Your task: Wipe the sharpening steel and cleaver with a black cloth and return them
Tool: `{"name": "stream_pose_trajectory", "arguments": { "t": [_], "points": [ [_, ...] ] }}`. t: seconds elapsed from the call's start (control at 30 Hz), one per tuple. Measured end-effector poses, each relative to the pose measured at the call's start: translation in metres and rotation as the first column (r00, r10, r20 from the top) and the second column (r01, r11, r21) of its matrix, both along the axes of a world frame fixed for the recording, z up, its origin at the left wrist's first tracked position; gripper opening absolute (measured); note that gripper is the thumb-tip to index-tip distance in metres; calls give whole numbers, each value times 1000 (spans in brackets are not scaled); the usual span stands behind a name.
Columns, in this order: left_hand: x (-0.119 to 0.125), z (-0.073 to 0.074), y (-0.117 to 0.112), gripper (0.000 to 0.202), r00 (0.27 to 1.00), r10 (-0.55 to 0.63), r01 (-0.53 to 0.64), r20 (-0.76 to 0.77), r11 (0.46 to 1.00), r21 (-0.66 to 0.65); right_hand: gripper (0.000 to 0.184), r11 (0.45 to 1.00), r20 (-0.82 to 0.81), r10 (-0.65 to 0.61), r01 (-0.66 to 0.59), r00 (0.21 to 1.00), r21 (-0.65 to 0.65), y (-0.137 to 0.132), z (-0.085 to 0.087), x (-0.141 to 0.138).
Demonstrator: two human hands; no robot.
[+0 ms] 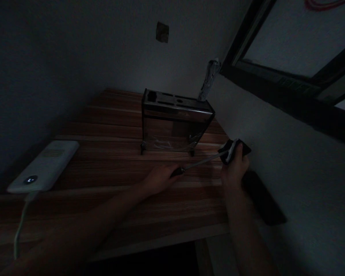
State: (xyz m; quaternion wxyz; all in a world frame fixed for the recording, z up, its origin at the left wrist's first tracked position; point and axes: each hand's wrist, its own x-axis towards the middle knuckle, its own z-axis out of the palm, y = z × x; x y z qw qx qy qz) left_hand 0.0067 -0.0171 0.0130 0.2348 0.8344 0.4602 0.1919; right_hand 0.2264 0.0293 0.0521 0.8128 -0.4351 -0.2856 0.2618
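Striped reddish-brown wooden table [115, 149] | thin grey dark-handled tool [204, 161] clamped in my left hand [161, 179], black-and-white object [232, 151] clasped in my right hand [235, 168] | forearms [109, 214] outstretched

Dim, grainy light is dulling everything; black shadow is filling the space below the near edge of the desk [109, 163]. Faint glints are showing on the rack [178, 114]; softness is blurring fine detail.

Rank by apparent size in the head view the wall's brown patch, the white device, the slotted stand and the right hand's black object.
1. Slotted stand
2. White device
3. Black object, partly covered by the right hand
4. Brown patch
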Motion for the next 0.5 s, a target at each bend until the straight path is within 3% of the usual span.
{"name": "stream_pose_trajectory", "arguments": {
  "t": [0.2, 0.5],
  "points": [
    [0, -1, 1, 32, 1000, -2, 2, 31, 1000, 20, 32, 994, 16, 64, -63, 998, -95, -6, -2, -16],
    [0, 2, 2, 28, 997, 55, -54, 45, 998, -27, 32, 935, 73, 292, -269, 954, -231, -17, -19, -43]
  ]
}}
